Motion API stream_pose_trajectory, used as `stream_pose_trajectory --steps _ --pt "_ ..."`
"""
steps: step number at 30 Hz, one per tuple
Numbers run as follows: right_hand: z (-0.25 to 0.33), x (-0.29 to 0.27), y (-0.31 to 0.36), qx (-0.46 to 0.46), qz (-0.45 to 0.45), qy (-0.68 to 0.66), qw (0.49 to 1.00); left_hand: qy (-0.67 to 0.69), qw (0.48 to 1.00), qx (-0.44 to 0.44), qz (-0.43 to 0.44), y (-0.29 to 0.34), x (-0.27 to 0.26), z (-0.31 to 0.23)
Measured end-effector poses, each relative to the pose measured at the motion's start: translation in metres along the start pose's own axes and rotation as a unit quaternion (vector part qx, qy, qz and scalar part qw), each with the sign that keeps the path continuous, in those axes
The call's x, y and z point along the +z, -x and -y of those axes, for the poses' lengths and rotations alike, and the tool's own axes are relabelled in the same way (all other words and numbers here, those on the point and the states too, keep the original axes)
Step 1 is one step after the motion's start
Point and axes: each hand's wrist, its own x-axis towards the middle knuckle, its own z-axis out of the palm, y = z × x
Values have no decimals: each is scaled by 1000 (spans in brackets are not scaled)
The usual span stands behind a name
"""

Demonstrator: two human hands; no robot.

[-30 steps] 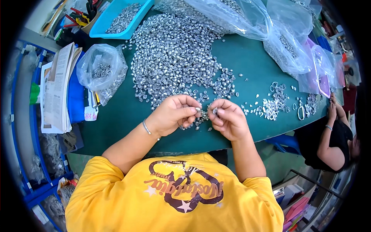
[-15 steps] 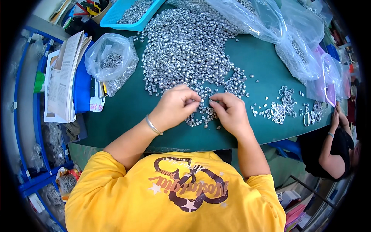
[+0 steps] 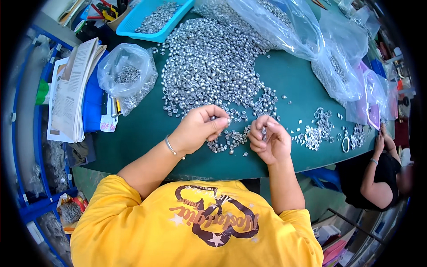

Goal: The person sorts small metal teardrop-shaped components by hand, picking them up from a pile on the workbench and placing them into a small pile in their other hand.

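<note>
Left hand [image 3: 201, 130] pinching tiny silvery piece [image 3: 228, 120], direction unclear, right hand [image 3: 272, 139] pinching metal piece [image 3: 264, 132], long axis roughly fore-and-aft

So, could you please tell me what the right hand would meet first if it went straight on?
Probably the silvery cupped metal pieces just beyond the right hand, though its height above them is unclear.

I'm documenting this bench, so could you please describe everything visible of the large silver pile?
The large pile is many small, rounded, metal-looking grey pieces, some showing hollow insides. It lies loose on the green table, beside a blue basket, with a clear bag along its far right. The left hand overlaps its near edge; contact is unclear.
</note>
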Motion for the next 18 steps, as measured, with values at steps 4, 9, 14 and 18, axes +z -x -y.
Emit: stream_pose_trajectory --steps 4,9,14,18 --pt "-2 11 -19 -67 -142 495 854 117 992 15 -34 5 -19 0" --pt "-15 8 -48 -255 -89 816 511 148 987 48 -40 8 -23 -8" --pt "-15 10 -44 -237 -87 800 545 68 995 25 -67 12 -27 -11" --pt "-7 10 -36 16 -112 337 935 -407 893 171 -94 7 -14 0"
